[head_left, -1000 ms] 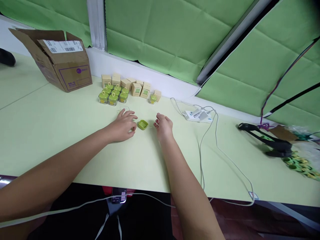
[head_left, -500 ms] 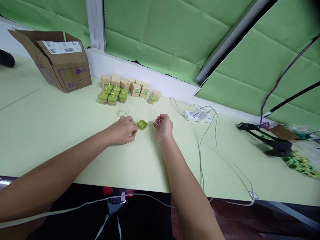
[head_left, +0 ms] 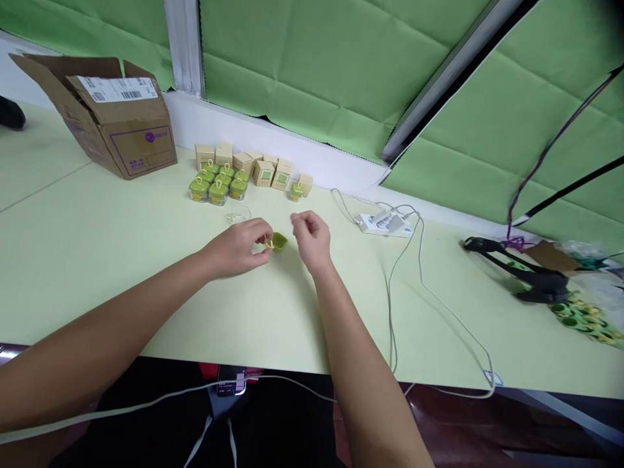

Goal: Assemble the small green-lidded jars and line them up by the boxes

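My left hand [head_left: 241, 247] pinches a small yellow piece [head_left: 270, 244] between thumb and fingertips. Just beyond those fingertips a small square green lid-like cup [head_left: 279, 241] rests on the table, partly covered by the piece. To the right of the cup, my right hand [head_left: 311, 239] is raised slightly with thumb and fingers drawn together; whatever may be between them is too small to make out. Behind my left hand lies a clear plastic container [head_left: 238, 214] with something yellowish in it.
Several small jars with green lids [head_left: 218, 190] stand in front of small cardboard boxes [head_left: 264, 173]. A single green-lidded jar [head_left: 296, 191] stands apart. A large open carton [head_left: 141, 146] is at the left. A power strip [head_left: 385, 225] with trailing cables and a black stand [head_left: 541, 284] are at the right.
My left fingers have turned, showing the yellow piece beside the green cup. My right hand has lifted away from the table and its fingers have closed into a pinch.
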{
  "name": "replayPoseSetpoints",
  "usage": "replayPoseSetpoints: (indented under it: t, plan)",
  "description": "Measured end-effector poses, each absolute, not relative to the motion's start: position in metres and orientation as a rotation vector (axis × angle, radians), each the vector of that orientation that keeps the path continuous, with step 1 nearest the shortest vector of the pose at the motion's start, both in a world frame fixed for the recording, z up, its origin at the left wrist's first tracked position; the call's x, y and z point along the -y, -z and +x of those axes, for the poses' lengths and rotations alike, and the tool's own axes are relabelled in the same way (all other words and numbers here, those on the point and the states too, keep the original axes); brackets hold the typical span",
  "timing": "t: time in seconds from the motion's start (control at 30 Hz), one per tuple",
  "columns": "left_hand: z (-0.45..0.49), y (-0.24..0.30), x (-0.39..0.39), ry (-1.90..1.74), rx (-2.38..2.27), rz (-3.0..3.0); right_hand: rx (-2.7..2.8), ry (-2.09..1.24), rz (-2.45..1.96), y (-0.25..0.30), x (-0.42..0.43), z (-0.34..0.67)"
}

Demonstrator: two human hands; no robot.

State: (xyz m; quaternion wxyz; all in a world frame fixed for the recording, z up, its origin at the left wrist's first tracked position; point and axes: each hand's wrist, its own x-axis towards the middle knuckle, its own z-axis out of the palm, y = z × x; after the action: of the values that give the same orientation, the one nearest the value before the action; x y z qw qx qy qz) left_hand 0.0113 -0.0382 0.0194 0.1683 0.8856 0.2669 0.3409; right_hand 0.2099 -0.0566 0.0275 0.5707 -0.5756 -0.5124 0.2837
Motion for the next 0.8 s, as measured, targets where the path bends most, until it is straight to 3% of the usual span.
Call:
replayPoseSetpoints:
  t: [0.1, 0.27, 0.63, 0.8]
  plan:
    - [0.011, -0.023, 0.037, -1.181, -0.792, 2.465, 1.532, -0.785, -1.249, -0.028, 0.064, 0.201]
    - [0.013, -0.022, 0.035, -1.248, -0.826, 2.463, 1.562, -0.888, -1.187, -0.023, 0.065, 0.194]
    - [0.012, -0.019, 0.037, -1.144, -0.849, 2.497, 1.363, -0.368, -1.506, -0.022, 0.062, 0.213]
    - [0.014, -0.02, 0.039, -1.067, -0.921, 2.503, 1.597, -0.373, -1.532, -0.01, 0.056, 0.217]
